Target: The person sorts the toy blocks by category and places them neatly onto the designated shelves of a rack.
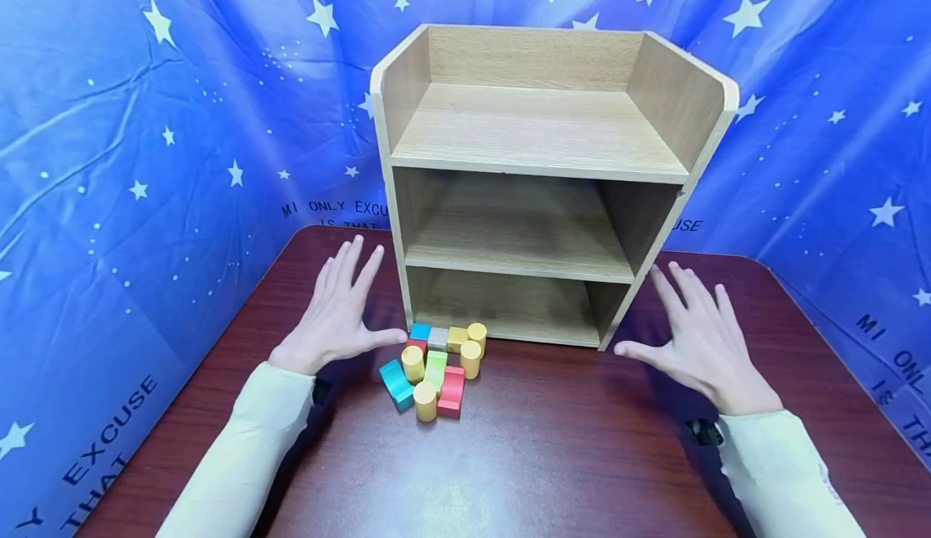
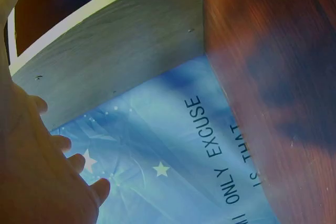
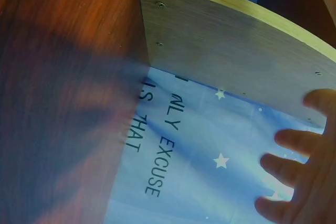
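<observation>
Below, dark red-brown wood-grain table (image 1: 575,449), blue star-printed fabric (image 1: 276,118) behind, my left hand (image 1: 333,316) and right hand (image 1: 701,344) apart, fingers spread, flanking pale three-tier wooden shelf (image 1: 538,126), small multicoloured blocks (image 1: 436,365) between.

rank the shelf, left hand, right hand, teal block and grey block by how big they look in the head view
1. shelf
2. left hand and right hand, too alike to rank
3. teal block
4. grey block
</observation>
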The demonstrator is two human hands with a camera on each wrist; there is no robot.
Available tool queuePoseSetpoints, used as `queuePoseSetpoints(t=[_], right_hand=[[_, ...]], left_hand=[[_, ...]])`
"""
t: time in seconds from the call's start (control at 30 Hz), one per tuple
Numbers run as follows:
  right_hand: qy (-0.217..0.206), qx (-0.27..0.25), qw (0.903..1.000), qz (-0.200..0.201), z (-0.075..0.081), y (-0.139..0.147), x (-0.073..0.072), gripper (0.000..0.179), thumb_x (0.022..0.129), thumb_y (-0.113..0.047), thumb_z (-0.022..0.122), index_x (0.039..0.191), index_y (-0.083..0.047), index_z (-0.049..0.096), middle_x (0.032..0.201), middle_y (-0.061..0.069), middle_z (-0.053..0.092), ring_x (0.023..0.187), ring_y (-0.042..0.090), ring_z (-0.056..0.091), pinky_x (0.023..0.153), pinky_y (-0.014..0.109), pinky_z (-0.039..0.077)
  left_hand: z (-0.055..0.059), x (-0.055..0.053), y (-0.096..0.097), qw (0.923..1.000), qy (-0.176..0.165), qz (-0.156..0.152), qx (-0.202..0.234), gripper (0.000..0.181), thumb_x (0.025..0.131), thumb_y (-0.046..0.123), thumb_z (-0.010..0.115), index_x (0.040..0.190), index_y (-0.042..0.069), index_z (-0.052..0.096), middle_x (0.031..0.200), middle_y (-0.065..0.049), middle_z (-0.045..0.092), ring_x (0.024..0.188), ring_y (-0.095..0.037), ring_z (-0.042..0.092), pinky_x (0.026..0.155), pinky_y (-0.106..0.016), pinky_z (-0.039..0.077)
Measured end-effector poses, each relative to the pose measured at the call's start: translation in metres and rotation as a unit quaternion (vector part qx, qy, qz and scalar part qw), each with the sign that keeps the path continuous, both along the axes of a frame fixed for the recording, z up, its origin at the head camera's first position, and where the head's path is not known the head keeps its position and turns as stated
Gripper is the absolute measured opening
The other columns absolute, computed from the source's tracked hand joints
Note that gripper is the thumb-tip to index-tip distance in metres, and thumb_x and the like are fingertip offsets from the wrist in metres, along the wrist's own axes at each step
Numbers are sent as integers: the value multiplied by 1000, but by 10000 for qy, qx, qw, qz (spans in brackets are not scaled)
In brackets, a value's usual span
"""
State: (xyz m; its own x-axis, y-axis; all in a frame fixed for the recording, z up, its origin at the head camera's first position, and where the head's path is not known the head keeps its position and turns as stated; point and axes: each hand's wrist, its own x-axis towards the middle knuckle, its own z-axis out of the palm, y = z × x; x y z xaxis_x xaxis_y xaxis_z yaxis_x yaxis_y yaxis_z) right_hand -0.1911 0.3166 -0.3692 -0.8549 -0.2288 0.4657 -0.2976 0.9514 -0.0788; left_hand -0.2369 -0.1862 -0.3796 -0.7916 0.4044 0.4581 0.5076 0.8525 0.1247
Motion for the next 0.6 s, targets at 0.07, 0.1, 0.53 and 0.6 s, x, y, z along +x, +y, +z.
queuePoseSetpoints(t=[0.07,0.1,0.53,0.6], right_hand=[[21,-18,10000,30,0,0,0,116,59,-73,72,151,-16,30,146,23,36,135,39,31,113,55,12],[28,-23,10000,36,1,-1,0,114,59,-73,72,149,-15,34,144,23,38,132,39,34,112,54,17],[450,42,9990,52,4,-5,5,90,62,-69,73,123,-5,60,110,21,65,98,42,59,82,56,43],[723,77,9972,179,4,-5,4,88,59,-69,74,117,-3,64,101,20,68,94,40,61,86,53,42]], left_hand=[[0,0,0,9999,-75,-76,136,126,61,76,69,155,19,8,160,-11,-2,144,-35,2,112,-59,10],[0,0,1,9997,-108,-101,197,125,61,75,70,155,19,9,160,-10,-2,144,-34,3,111,-59,12],[-2,0,8,9948,-508,-284,837,118,65,72,70,155,25,10,159,-5,8,142,-30,17,108,-55,29],[-2,0,9,9935,-515,-333,962,116,66,70,71,155,26,10,159,-4,10,142,-29,19,107,-54,31]])
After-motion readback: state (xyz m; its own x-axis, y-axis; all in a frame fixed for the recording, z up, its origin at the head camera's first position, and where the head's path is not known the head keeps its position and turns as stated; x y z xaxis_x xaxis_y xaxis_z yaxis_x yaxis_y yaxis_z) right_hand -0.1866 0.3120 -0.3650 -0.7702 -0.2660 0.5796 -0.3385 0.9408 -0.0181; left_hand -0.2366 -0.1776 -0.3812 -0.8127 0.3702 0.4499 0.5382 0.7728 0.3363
